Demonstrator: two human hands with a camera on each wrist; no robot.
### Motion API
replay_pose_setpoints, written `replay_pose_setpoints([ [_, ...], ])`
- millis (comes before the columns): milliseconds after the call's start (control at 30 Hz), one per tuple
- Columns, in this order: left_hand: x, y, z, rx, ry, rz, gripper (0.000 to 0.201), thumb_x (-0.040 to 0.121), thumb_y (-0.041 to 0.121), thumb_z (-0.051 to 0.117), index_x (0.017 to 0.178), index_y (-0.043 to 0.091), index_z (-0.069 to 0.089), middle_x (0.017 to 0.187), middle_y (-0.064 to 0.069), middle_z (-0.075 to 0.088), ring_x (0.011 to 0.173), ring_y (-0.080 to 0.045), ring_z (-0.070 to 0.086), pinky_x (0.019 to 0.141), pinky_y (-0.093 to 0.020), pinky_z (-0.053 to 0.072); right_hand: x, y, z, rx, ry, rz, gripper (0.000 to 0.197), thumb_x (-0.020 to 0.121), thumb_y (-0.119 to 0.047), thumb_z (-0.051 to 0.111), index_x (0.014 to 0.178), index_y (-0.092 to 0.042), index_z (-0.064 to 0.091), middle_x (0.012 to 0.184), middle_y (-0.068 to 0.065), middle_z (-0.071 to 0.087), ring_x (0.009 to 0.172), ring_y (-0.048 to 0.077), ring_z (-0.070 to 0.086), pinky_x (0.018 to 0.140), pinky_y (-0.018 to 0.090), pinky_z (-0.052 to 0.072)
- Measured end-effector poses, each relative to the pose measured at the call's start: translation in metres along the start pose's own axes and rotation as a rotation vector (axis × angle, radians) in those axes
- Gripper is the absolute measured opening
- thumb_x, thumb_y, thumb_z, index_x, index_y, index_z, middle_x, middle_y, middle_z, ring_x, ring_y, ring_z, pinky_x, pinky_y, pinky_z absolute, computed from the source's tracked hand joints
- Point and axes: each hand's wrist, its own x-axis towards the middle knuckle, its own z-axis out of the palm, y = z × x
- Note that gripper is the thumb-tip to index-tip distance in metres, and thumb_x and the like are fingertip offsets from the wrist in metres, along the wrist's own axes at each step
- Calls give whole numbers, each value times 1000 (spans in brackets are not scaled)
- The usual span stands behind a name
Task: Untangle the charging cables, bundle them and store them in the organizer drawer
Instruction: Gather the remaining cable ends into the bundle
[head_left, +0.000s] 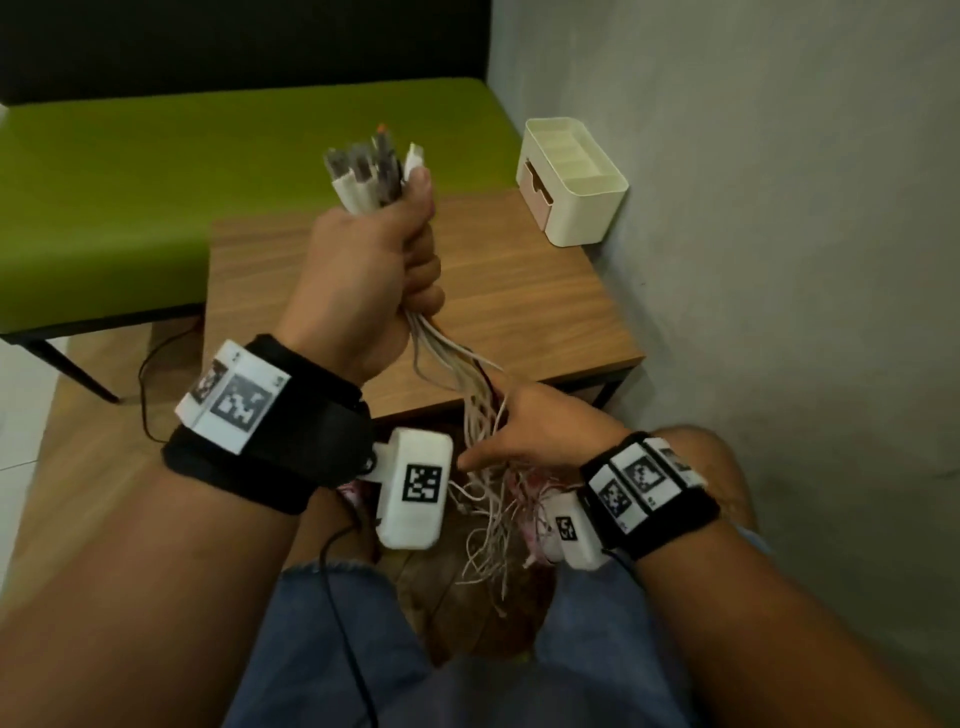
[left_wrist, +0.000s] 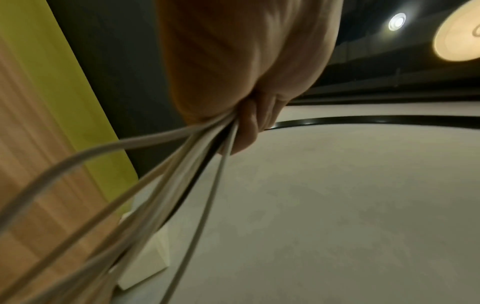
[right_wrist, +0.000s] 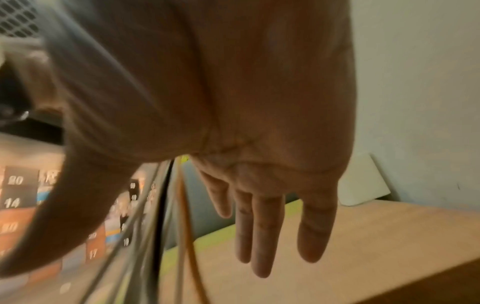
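My left hand (head_left: 374, 270) is raised above the wooden table (head_left: 524, 296) and grips a bundle of mostly white charging cables (head_left: 483, 410) just below their plugs (head_left: 369, 174), which stick up out of the fist. The loose ends hang in a tangle (head_left: 493, 525) over my lap. Lower down, my right hand (head_left: 540, 431) touches the hanging strands; its fingers (right_wrist: 262, 236) are straight, and the cables (right_wrist: 166, 226), one orange and one black, run between thumb and index. The left wrist view shows the fist (left_wrist: 246, 72) closed round the cords (left_wrist: 182, 164). The cream organizer (head_left: 571, 182) has a pink drawer (head_left: 537, 195), which looks closed.
The organizer stands at the table's far right corner against a grey wall (head_left: 779, 260). A green bench (head_left: 156, 182) lies to the left behind the table. A black cord (head_left: 150, 395) trails on the floor at the left. My knees are under the table's near edge.
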Motion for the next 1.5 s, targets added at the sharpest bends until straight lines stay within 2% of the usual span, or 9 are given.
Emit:
replay_pose_setpoints([
  [67,-8,-10,0,39,0,-21,32,102,25,50,72,22,39,55,5,21,43,-7,18,40,-21,22,-10,-9,-9,117,23,-55,119,66,-45,88,156,-35,10,149,-11,40,135,6,40,98,21,33],
  [133,-15,-21,3,24,-4,-44,30,101,24,50,73,21,40,53,6,25,43,-7,22,42,-21,25,-16,-20,-10,298,77,-176,112,67,-37,88,153,-39,16,148,-12,42,134,0,41,105,24,37],
  [267,-27,-29,15,7,-63,-61,25,101,24,50,78,18,44,57,3,35,48,-8,37,49,-22,36,-18,-32,13,399,123,-230,11,88,-23,71,92,-25,61,83,-9,66,77,3,62,76,26,49],
  [633,-37,-14,40,2,-145,-13,34,103,23,46,71,22,36,53,7,23,44,-8,18,40,-22,20,-12,-2,21,227,242,-22,40,82,-51,72,64,-20,56,59,-8,53,59,8,50,64,32,44],
  [733,-33,-5,32,0,-155,-36,35,102,25,48,70,23,34,53,7,20,42,-8,15,38,-22,18,-22,-11,4,79,139,-28,33,71,-56,79,89,-34,62,83,-15,65,78,5,61,73,30,53],
  [833,-31,-5,24,85,-145,-94,35,100,22,51,69,22,35,52,7,19,42,-8,13,39,-21,15,-35,-7,-19,31,7,-72,105,64,-54,85,150,-39,26,141,-17,49,125,2,47,97,23,43],
  [1067,-45,-44,17,282,-224,-138,19,93,15,60,76,22,54,55,4,34,47,-10,30,44,-26,25,-58,-36,-55,577,299,-560,82,82,-33,63,152,-36,19,159,-8,31,144,5,32,117,39,30],
  [1200,-45,-43,21,405,-263,-21,13,81,13,57,72,20,64,57,-4,52,50,-20,47,48,-31,39,-51,-52,-41,513,215,-526,57,90,-27,60,145,-23,45,144,-5,52,127,11,54,98,39,50],
  [1500,-40,-39,16,431,-269,-70,25,88,-1,62,74,19,57,54,8,52,48,-9,43,46,-29,34,-46,-59,-35,572,319,-559,35,102,-33,41,127,-21,63,131,-5,65,127,7,55,110,33,40],
])
